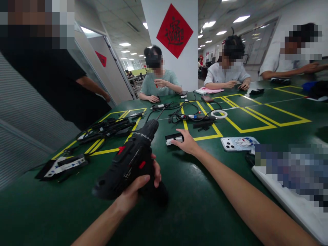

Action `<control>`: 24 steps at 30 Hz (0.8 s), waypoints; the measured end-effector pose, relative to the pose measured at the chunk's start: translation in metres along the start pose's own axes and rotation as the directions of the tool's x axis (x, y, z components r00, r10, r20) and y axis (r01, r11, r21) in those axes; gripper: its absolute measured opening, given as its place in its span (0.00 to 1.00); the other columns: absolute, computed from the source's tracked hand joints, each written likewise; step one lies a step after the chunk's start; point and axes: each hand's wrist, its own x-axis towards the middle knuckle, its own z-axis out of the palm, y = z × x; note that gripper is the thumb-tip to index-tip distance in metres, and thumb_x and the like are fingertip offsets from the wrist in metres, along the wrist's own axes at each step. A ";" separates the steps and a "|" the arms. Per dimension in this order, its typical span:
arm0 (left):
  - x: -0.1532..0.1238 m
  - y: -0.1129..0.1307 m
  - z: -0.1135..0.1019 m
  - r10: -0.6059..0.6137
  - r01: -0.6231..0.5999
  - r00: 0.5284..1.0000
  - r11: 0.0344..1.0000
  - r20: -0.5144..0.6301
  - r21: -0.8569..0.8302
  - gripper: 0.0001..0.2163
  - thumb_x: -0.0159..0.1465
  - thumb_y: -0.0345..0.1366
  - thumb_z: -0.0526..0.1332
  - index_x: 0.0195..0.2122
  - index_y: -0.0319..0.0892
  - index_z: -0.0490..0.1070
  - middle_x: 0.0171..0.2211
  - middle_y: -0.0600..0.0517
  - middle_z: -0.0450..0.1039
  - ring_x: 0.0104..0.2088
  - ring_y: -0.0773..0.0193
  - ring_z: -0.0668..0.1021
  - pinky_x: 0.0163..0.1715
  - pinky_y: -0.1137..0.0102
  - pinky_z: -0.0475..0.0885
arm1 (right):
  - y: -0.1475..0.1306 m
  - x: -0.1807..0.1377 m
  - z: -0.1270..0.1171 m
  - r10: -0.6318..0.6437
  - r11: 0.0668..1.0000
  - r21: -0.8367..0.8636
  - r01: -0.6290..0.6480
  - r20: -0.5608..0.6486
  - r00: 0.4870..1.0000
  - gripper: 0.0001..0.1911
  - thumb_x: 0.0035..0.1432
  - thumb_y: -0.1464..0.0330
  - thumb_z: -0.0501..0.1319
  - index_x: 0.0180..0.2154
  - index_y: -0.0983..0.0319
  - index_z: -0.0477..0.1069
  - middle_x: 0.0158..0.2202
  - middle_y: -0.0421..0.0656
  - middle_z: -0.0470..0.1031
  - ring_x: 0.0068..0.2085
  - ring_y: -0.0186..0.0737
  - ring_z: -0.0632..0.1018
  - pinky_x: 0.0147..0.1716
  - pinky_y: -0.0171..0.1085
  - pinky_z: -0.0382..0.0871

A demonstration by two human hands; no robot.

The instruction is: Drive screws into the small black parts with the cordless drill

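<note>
My left hand (139, 186) is wrapped round the body of a black cordless drill (128, 160) with red buttons, holding it just above the green table with its chuck pointing away from me. My right hand (187, 141) is stretched forward over the table, its fingertips at a small black and white box (173, 139); the thumb sticks out and the fingers look closed on the box's edge.
A phone in a cartoon case (238, 143) lies right of my right arm. Cables and tools (192, 118) lie ahead, more black tools (107, 128) and an opened package (64, 164) at the left. A standing person (51, 85) is at the left, three seated people across. Yellow tape (256, 116) marks the table.
</note>
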 end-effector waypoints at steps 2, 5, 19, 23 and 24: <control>-0.001 -0.002 0.002 0.005 -0.007 1.000 0.999 0.028 0.045 0.20 0.55 0.37 0.58 0.49 0.43 0.58 0.33 0.48 0.69 0.22 0.65 0.71 0.29 0.64 0.66 | 0.002 0.000 0.000 -0.005 1.000 -0.003 0.005 0.007 1.000 0.34 0.48 0.53 0.63 0.55 0.57 0.61 0.51 0.48 0.63 0.52 0.44 0.68 0.53 0.43 0.61; -0.002 0.000 0.001 0.004 -0.009 0.999 0.995 0.048 0.096 0.19 0.56 0.37 0.58 0.48 0.44 0.58 0.40 0.45 0.69 0.23 0.65 0.72 0.29 0.64 0.66 | 0.002 0.000 0.001 -0.016 1.000 -0.016 0.016 0.023 1.000 0.32 0.48 0.54 0.63 0.53 0.58 0.63 0.49 0.48 0.65 0.51 0.44 0.69 0.52 0.43 0.62; -0.010 0.004 0.009 -0.245 0.245 0.969 0.966 0.020 -0.081 0.13 0.58 0.30 0.50 0.44 0.41 0.62 0.37 0.48 0.67 0.22 0.68 0.69 0.29 0.65 0.66 | 0.008 0.005 0.004 0.029 0.999 -0.033 -0.032 -0.067 0.997 0.31 0.49 0.55 0.62 0.54 0.60 0.63 0.50 0.49 0.67 0.52 0.44 0.70 0.52 0.43 0.61; -0.012 0.005 0.014 -0.288 0.285 0.958 0.951 -0.010 -0.122 0.13 0.59 0.29 0.50 0.44 0.41 0.62 0.38 0.48 0.66 0.22 0.69 0.69 0.29 0.65 0.66 | 0.009 0.005 0.004 0.022 1.000 -0.020 -0.023 -0.070 0.997 0.31 0.50 0.55 0.61 0.54 0.61 0.63 0.51 0.49 0.66 0.52 0.44 0.69 0.53 0.42 0.61; -0.012 0.005 0.015 -0.294 0.290 0.956 0.949 -0.013 -0.126 0.13 0.59 0.29 0.50 0.45 0.42 0.62 0.38 0.48 0.66 0.22 0.69 0.69 0.29 0.65 0.66 | 0.009 0.005 0.004 0.019 1.000 -0.017 -0.020 -0.065 0.998 0.30 0.51 0.55 0.61 0.53 0.61 0.63 0.51 0.49 0.66 0.52 0.44 0.69 0.54 0.42 0.61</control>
